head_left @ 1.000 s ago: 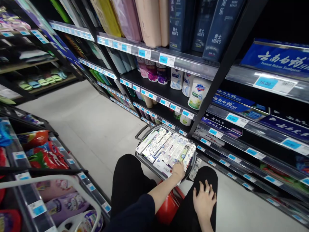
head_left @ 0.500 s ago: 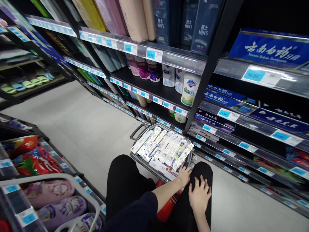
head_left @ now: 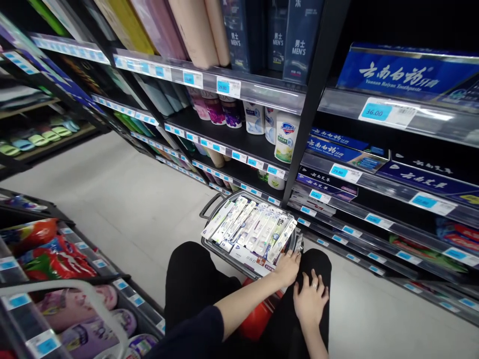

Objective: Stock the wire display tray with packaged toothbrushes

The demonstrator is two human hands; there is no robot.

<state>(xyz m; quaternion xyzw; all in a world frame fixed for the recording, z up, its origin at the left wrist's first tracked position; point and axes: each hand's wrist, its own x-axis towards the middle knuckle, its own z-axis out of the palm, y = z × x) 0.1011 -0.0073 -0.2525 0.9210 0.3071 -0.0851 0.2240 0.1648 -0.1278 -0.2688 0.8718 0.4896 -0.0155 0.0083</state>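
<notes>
Tall shelving (head_left: 279,99) w/ price tags fills upper + R side of frame: bottles upper ctr, blue toothpaste boxes (head_left: 396,72) upper R. Pale floor (head_left: 116,184) L of ctr, also lower R. Lower L: bagged goods (head_left: 56,259), bottles below, curved grey bar (head_left: 93,304) across. Person's legs, black trousers (head_left: 194,279), lower ctr. Dark basket (head_left: 232,260) at ctr of frame, just beyond knees, handle loop toward L; red item (head_left: 258,316) btwn legs, ID unclear. R hand (head_left: 311,295), lower R of ctr, palm down on R knee, fingers spread, holds nothing. L hand (head_left: 288,267) at basket's near R corner, just beside silvery pack (head_left: 299,243); fingers partly hidden, can't tell how far open or if pack is gripped. White box (head_left: 243,256) lies along basket's near side; slim toothbrush packs (head_left: 258,227) side by side behind it. Ring (head_left: 315,285) on R hand.
</notes>
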